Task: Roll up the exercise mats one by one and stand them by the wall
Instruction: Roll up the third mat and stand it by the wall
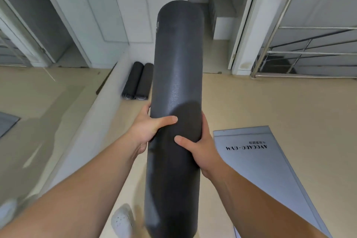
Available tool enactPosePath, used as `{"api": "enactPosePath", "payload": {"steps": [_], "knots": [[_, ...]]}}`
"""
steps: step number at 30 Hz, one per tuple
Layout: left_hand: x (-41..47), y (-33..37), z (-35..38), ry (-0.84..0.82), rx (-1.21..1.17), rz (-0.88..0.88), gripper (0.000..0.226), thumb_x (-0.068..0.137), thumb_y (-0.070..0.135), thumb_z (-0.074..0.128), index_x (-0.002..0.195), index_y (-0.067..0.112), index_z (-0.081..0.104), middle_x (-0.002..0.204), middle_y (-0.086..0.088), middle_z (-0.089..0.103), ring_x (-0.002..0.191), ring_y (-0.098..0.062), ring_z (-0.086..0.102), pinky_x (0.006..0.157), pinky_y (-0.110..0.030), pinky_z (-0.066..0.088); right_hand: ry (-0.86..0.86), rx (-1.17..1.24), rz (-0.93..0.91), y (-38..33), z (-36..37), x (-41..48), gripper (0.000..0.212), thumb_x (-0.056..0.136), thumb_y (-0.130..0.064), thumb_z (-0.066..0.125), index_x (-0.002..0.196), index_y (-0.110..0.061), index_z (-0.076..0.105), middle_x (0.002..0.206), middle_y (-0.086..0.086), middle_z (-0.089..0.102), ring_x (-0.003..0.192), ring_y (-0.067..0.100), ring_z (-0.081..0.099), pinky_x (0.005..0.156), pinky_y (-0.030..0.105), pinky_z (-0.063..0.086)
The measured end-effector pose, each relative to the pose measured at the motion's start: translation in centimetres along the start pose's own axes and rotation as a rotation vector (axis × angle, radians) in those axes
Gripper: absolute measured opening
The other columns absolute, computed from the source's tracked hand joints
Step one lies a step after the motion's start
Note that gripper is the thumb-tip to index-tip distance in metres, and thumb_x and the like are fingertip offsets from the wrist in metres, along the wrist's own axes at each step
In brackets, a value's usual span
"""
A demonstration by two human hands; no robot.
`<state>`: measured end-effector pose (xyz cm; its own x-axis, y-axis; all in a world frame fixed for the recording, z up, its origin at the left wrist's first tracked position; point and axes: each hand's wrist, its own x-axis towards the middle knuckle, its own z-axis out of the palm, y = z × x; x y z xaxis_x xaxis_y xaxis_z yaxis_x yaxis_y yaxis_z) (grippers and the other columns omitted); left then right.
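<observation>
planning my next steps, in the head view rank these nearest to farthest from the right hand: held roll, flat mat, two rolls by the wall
1. Held roll: gripped by the right hand, centre of view.
2. Flat mat: lying just to the right of that hand.
3. Two rolls: ahead to the left, beside the low wall.

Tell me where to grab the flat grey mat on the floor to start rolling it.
Take the grey mat by its short printed end, one hand near each corner, coming from beyond that end. It lies flat and long, so a short edge should start a tight roll. The left hand and right hand grip the rolled black mat, so stand that first.
</observation>
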<state>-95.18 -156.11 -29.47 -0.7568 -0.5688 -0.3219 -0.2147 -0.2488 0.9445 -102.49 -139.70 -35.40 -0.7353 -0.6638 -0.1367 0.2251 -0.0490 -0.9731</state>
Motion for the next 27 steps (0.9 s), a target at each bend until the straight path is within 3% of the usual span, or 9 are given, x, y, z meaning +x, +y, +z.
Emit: {"api": "enactPosePath", "payload": {"steps": [3,9,13,15,20,23,27], "knots": [[6.6,0.7,-6.5,-0.035,-0.020,-0.010,0.068,0.073,0.011,0.089,0.130,0.028,0.054,0.113,0.000,0.076,0.098,-0.020,0.075,0.081,-0.039,0.061,0.015,-0.047,-0.034,1.1,5.6,6.8,0.098,0.080,-0.014,0.091,0.155,-0.046,0.037,0.139,-0.017,0.064,0.125,0.010,0.065,0.101,0.041,0.058],[18.9,3.9,-18.9,-0.081,-0.025,-0.082,0.071,0.071,0.016,0.091,0.127,0.036,0.052,0.114,0.009,0.075,0.098,-0.015,0.075,0.082,-0.036,0.060,0.062,-0.061,-0.016,2.2,17.0,18.8,0.090,0.082,-0.016,0.090,0.149,-0.048,0.041,0.133,-0.021,0.066,0.122,0.009,0.066,0.096,0.035,0.060],[26.3,5.8,-23.3,-0.113,-0.025,-0.131,0.066,0.073,0.013,0.089,0.126,0.033,0.054,0.111,0.008,0.076,0.097,-0.014,0.075,0.082,-0.034,0.060,0.123,-0.015,0.082,2.9,21.2,26.2,0.092,0.083,-0.035,0.089,0.154,-0.053,0.033,0.137,-0.021,0.064,0.123,0.009,0.065,0.104,0.042,0.056],[30.0,6.0,-24.6,-0.112,-0.017,-0.156,0.070,0.072,0.013,0.090,0.128,0.032,0.054,0.111,0.006,0.077,0.097,-0.017,0.075,0.084,-0.037,0.060,0.159,-0.025,0.131,3.2,22.2,29.7,0.090,0.082,-0.043,0.087,0.153,-0.058,0.032,0.137,-0.025,0.063,0.124,0.007,0.064,0.107,0.043,0.055],[41.3,6.3,-25.8,-0.103,-0.005,-0.202,0.070,0.070,0.016,0.092,0.128,0.032,0.055,0.106,0.008,0.078,0.092,-0.015,0.076,0.076,-0.033,0.061,0.166,0.002,0.163,5.2,22.3,40.5,0.068,0.091,-0.030,0.080,0.140,-0.060,0.044,0.132,-0.024,0.066,0.120,0.007,0.067,0.101,0.037,0.059],[49.8,7.0,-25.0,-0.085,-0.009,-0.215,0.063,0.072,0.015,0.091,0.119,0.035,0.055,0.103,0.010,0.077,0.087,-0.011,0.076,0.071,-0.028,0.059,0.156,-0.008,0.195,5.7,20.6,49.1,0.075,0.089,-0.038,0.082,0.146,-0.058,0.039,0.131,-0.026,0.064,0.119,0.008,0.066,0.100,0.037,0.059],[61.5,9.3,-22.7,-0.067,-0.011,-0.232,0.069,0.072,0.017,0.092,0.125,0.036,0.053,0.110,0.010,0.074,0.094,-0.011,0.074,0.073,-0.028,0.058,0.134,-0.039,0.227,5.4,17.2,61.4,0.090,0.080,-0.052,0.086,0.152,-0.058,0.032,0.140,-0.023,0.058,0.124,0.011,0.063,0.103,0.042,0.058]]}}
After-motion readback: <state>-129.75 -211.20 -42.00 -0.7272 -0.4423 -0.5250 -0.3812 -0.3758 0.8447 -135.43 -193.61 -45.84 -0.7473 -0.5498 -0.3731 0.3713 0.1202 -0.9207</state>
